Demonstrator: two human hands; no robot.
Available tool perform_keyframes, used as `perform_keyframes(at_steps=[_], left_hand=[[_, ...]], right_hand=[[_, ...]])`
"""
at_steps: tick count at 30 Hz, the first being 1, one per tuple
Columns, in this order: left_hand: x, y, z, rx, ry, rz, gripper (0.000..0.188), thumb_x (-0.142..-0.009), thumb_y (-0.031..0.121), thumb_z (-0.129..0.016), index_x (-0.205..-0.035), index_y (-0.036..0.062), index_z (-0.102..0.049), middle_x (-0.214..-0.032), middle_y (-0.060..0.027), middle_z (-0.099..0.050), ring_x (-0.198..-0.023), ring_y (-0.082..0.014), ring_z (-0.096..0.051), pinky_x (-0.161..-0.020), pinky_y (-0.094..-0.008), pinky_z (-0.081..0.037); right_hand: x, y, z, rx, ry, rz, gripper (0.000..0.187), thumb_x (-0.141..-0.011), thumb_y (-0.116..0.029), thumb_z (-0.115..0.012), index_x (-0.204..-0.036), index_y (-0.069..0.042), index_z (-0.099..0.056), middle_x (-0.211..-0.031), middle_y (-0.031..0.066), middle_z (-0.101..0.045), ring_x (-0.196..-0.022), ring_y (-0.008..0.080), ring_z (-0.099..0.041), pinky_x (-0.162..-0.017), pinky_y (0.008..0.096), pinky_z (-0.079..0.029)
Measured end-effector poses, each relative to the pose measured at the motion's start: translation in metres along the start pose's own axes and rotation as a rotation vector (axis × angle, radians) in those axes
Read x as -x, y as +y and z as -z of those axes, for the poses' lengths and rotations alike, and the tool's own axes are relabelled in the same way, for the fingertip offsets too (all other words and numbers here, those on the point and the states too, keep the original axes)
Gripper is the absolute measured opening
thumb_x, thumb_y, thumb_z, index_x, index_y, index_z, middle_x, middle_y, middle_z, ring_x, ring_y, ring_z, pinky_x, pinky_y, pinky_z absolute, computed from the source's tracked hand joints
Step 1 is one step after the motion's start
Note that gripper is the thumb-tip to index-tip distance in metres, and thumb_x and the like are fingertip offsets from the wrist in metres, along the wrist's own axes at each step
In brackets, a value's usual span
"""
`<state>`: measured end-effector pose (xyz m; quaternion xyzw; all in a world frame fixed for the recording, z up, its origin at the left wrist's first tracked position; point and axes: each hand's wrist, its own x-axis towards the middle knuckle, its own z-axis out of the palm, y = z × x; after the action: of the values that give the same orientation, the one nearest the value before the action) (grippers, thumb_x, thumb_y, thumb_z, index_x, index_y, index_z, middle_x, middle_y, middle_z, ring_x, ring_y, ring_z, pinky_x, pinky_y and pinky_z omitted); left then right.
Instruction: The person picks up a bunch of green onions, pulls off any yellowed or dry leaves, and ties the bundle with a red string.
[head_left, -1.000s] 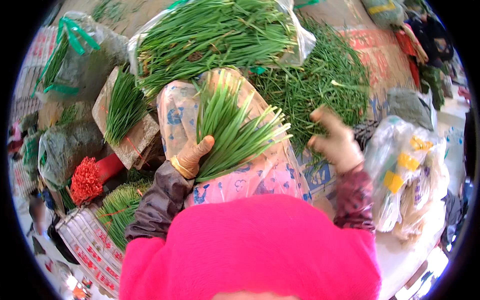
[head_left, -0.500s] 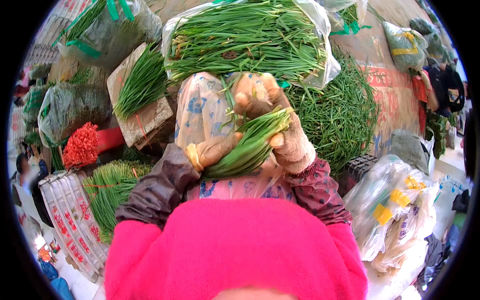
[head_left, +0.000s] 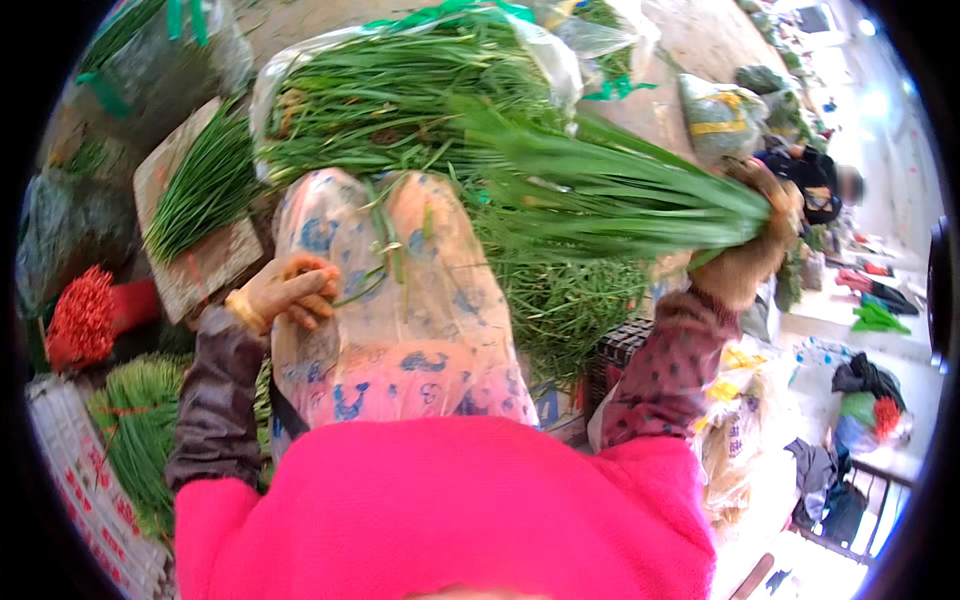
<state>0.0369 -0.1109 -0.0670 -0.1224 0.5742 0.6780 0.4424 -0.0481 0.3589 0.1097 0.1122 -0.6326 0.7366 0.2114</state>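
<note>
My right hand (head_left: 755,235), in a tan glove, is closed round one end of a bunch of garlic chives (head_left: 620,190). It holds the bunch out to the right, with the long green leaves fanning leftward over the pile, slightly blurred. My left hand (head_left: 288,292), also gloved, hovers at the left edge of the patterned plastic apron (head_left: 440,300) on my lap. Its fingers are loosely bent and apart, with no bunch in them. A few loose chive leaves (head_left: 385,225) lie on the apron close by. Ahead of my knees lies a large open bag of chives (head_left: 400,90).
Trimmed green scraps (head_left: 570,300) heap up right of my knees. At left, a tied bundle (head_left: 200,185) lies on a board (head_left: 215,250), beside a cluster of red ties (head_left: 80,315). Another bundle (head_left: 140,420) stands nearer. Clear plastic bags (head_left: 745,440) are at right.
My left hand has let go of the bunch and drawn back left. My right hand has swung the bunch out to the right, its leaves now spread. The view has shifted rightward.
</note>
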Motion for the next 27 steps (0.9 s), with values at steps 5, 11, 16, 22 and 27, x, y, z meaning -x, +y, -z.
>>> perform_keyframes(at_steps=[5, 11, 16, 22, 27], left_hand=[[0.005, 0.008, 0.006, -0.008, 0.012, -0.095, 0.068, -0.086, 0.038, -0.074, -0.138, 0.0061, -0.044, -0.112, -0.0142, -0.064, -0.080, -0.0198, -0.069, -0.062, -0.0284, -0.058], [0.028, 0.079, 0.006, -0.007, -0.126, -0.482, 0.107, -0.073, 0.051, -0.081, -0.153, 0.0091, -0.024, -0.128, -0.0181, -0.057, -0.106, -0.0237, -0.064, -0.089, -0.0358, -0.052], [-0.030, 0.122, -0.060, 0.146, -0.488, -0.856, 0.123, -0.068, 0.060, -0.081, -0.156, 0.0111, -0.010, -0.149, -0.0132, -0.040, -0.130, -0.0255, -0.047, -0.109, -0.0421, -0.036], [-0.013, 0.111, -0.092, 0.407, -0.278, -0.688, 0.079, -0.078, 0.044, -0.079, -0.137, 0.0042, -0.045, -0.124, -0.0064, -0.059, -0.110, -0.0169, -0.059, -0.090, -0.0349, -0.052], [0.016, 0.084, -0.063, 0.424, 0.068, -0.703, 0.035, -0.078, 0.025, -0.077, -0.101, 0.0005, -0.068, -0.092, -0.0070, -0.069, -0.081, -0.0185, -0.067, -0.075, -0.0342, -0.055]], right_hand=[[-0.036, -0.021, -0.006, 0.269, 0.192, -0.047, 0.017, -0.082, -0.005, -0.071, -0.097, 0.002, -0.066, -0.089, 0.0095, -0.070, -0.079, 0.0209, -0.068, -0.076, 0.0311, -0.055], [-0.039, -0.016, -0.085, -0.055, -0.379, -0.520, 0.017, -0.085, -0.003, -0.069, -0.101, 0.000, -0.063, -0.088, 0.0102, -0.069, -0.079, 0.0208, -0.068, -0.074, 0.0327, -0.056], [0.000, 0.023, -0.175, -0.367, -0.540, -0.822, 0.017, -0.084, -0.002, -0.069, -0.100, 0.000, -0.063, -0.088, 0.0109, -0.069, -0.078, 0.0222, -0.068, -0.069, 0.0345, -0.057], [0.021, 0.058, -0.223, -0.081, -0.587, -0.668, 0.038, -0.077, 0.000, -0.074, -0.113, 0.001, -0.062, -0.102, 0.0083, -0.068, -0.097, 0.0181, -0.065, -0.085, 0.0319, -0.052], [0.029, 0.043, -0.257, 0.316, -0.814, 0.027, 0.060, -0.074, -0.007, -0.074, -0.131, 0.000, -0.056, -0.128, 0.0189, -0.061, -0.120, 0.0262, -0.057, -0.101, 0.0361, -0.044]])
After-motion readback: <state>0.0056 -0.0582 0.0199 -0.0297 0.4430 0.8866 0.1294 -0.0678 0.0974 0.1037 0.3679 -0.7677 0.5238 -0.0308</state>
